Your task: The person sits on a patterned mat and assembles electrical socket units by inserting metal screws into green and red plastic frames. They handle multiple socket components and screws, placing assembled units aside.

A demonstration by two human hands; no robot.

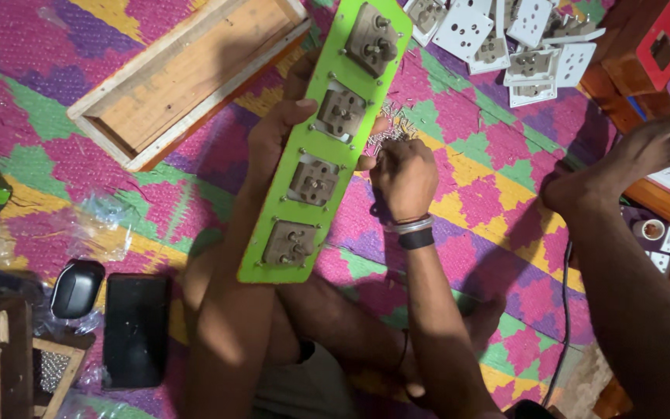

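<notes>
My left hand (277, 132) grips a long bright green panel (333, 174) from behind, thumb over its left edge, holding it tilted above the mat. The panel carries several grey-brown socket backs with metal terminals. My right hand (403, 174) is closed beside the panel's right edge, its fingertips over a small heap of silver screws (391, 128) on the mat. Whether it pinches a screw is hidden. A dark band and silver bangle sit on that wrist.
An open wooden box (188, 74) lies upper left. White socket fronts (505, 39) are piled at the top. Another person's foot (630, 159) and leg stretch in from the right. A black phone (135, 330), a black case (77, 289) and wooden screw trays (9, 357) sit lower left.
</notes>
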